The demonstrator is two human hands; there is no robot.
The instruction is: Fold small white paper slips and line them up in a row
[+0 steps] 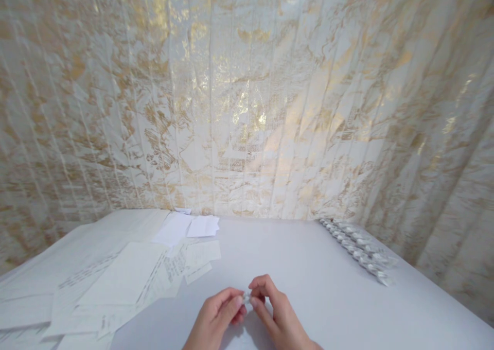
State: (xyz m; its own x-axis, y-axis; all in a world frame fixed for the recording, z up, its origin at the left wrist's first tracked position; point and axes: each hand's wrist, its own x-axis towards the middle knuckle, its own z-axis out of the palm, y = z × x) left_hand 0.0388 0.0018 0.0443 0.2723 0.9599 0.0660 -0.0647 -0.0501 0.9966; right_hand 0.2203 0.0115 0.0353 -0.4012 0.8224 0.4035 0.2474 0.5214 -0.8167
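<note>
At the front middle of the table, my left hand (218, 311) pinches a small silvery-white piece (246, 298) between thumb and forefinger. From the other side, my right hand (276, 309) has its thumb and curled forefinger at the right edge of the same piece. The fingertips cover much of it, so its exact kind cannot be made out. Both hands are held close together, just above the white tabletop (278, 252).
Sheets of paper (116, 273), some printed, overlap across the left side. Smaller white slips (203, 226) lie behind them. Rows of small silvery-white pieces (357, 249) line the right side. A white and gold patterned curtain (247, 108) hangs behind the table.
</note>
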